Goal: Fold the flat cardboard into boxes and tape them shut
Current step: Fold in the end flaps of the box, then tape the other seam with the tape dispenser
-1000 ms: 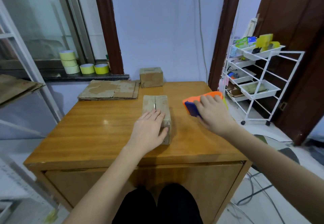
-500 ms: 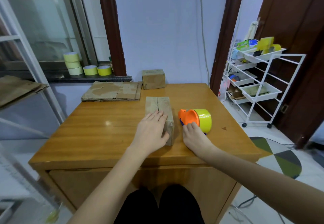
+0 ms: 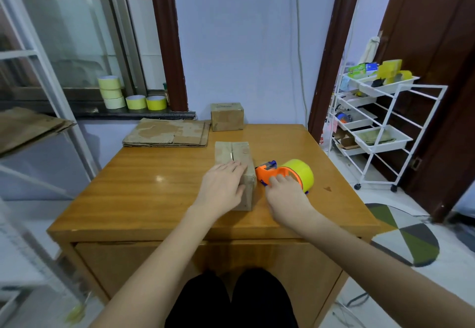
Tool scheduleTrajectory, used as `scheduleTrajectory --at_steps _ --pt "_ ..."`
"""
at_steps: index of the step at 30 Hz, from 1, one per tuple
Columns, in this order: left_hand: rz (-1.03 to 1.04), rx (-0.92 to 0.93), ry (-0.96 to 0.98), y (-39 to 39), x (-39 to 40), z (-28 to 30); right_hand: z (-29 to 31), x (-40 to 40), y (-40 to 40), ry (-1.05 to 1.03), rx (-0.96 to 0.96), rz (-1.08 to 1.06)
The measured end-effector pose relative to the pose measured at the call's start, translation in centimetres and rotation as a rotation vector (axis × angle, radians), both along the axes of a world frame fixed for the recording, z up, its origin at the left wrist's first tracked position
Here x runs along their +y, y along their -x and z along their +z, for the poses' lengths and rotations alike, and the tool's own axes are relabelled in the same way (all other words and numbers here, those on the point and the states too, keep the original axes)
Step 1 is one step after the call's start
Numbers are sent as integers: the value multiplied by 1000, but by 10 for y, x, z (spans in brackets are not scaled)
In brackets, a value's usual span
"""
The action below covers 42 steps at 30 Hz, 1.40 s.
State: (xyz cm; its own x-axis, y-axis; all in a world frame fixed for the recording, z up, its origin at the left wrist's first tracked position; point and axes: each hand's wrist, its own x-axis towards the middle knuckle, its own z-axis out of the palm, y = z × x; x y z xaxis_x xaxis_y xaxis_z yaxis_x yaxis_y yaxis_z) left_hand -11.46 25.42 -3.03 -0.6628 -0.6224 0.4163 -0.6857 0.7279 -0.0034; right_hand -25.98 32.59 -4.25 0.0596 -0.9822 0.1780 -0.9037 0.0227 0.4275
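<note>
A small folded cardboard box (image 3: 232, 153) lies on the wooden table (image 3: 154, 191), its top flaps meeting in a centre seam. My left hand (image 3: 222, 189) rests flat on the box's near half, fingers straight. Just right of the box sits an orange tape dispenser (image 3: 272, 173) carrying a yellow tape roll (image 3: 304, 172). My right hand (image 3: 286, 199) grips the dispenser's handle, fingers curled over it, with the cutter end close to the box's right side. A stack of flat cardboard (image 3: 167, 133) lies at the table's back left. A finished box (image 3: 227, 116) stands at the back edge.
Several yellow tape rolls (image 3: 133, 96) sit on the window sill behind the table. A white wire trolley (image 3: 377, 127) with trays stands to the right by a dark door. More flat cardboard (image 3: 28, 127) lies on a shelf at the left. A patterned rug (image 3: 403, 235) covers the floor.
My right hand brought the tape dispenser from the table's right edge to beside the box, and now grips its handle more fully. My left hand stayed on the box.
</note>
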Motion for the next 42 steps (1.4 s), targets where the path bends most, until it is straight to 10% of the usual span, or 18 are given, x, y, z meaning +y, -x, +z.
scheduleTrajectory --at_steps 8,23,33,42 --pt "-86 255 -413 -10 -11 4 4 12 -9 242 -1298 -22" --pt "-54 1022 -1144 -17 27 -26 -34 -1 -51 149 -1827 147" --pt "-77 922 -1076 -61 11 -26 -21 14 11 89 -1533 285" --pt "-215 471 -476 -75 -17 -20 2 -10 40 31 -981 455"
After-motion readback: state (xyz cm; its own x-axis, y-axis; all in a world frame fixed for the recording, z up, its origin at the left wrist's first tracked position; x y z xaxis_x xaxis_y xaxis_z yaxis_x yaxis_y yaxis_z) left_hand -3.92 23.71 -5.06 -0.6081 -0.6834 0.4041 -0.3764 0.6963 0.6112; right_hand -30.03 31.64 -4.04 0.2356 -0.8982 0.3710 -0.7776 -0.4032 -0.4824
